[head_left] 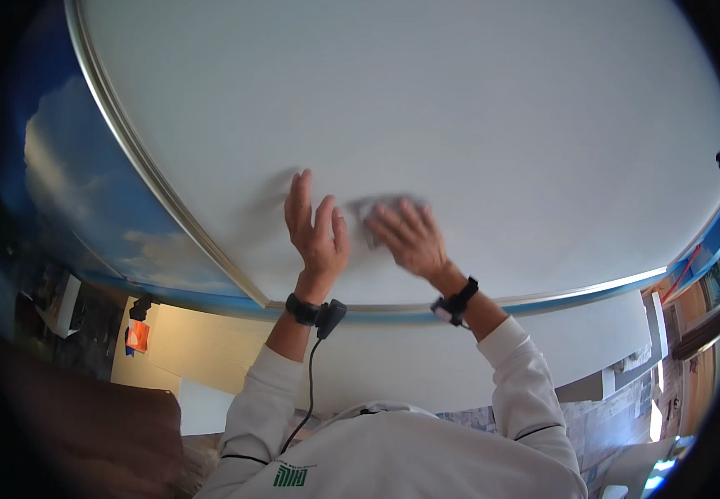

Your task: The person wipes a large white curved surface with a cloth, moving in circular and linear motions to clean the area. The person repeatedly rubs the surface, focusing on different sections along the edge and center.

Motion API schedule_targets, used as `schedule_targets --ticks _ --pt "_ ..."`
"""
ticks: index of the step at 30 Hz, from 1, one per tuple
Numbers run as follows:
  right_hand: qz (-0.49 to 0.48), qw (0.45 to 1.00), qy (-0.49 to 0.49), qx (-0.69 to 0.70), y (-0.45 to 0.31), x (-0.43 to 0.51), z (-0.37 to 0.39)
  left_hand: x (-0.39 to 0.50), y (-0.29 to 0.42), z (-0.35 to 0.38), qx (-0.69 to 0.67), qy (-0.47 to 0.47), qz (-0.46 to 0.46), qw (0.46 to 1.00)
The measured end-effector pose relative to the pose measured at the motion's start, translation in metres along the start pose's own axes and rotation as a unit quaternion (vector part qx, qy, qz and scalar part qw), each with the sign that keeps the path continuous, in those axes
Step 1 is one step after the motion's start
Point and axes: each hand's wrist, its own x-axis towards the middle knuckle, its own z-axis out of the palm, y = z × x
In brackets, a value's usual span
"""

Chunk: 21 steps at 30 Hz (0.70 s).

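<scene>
A large whiteboard (pixel 397 112) with a metal frame fills the upper view. My right hand (pixel 410 240) lies flat over a dark grey cloth-like thing (pixel 369 209), pressed against the board's lower part. Both are blurred, and my fingers hide most of the thing, so its exact kind is unclear. To the left, my left hand (pixel 319 227) is raised at the board with its fingers apart and holds nothing. Its shadow falls on the white surface; whether the fingertips touch cannot be told. A black strap sits on each wrist, and a cable runs from the left one.
Below the board's frame (pixel 372 307) stands a pale tabletop (pixel 391 362), with an orange item (pixel 137 335) at its left. A wall with a sky-and-cloud picture (pixel 104 193) borders the board. A brown surface (pixel 98 430) lies at lower left.
</scene>
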Motion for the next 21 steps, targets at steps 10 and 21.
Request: schedule_targets --ticks 10,21 --pt "0.138 0.990 0.037 0.008 0.011 -0.025 0.006 0.014 0.031 0.051 -0.002 -0.044 0.051 0.998" --pt "0.243 0.966 0.089 -0.020 0.028 -0.059 -0.005 0.021 0.060 0.088 -0.041 -0.059 0.126 0.989"
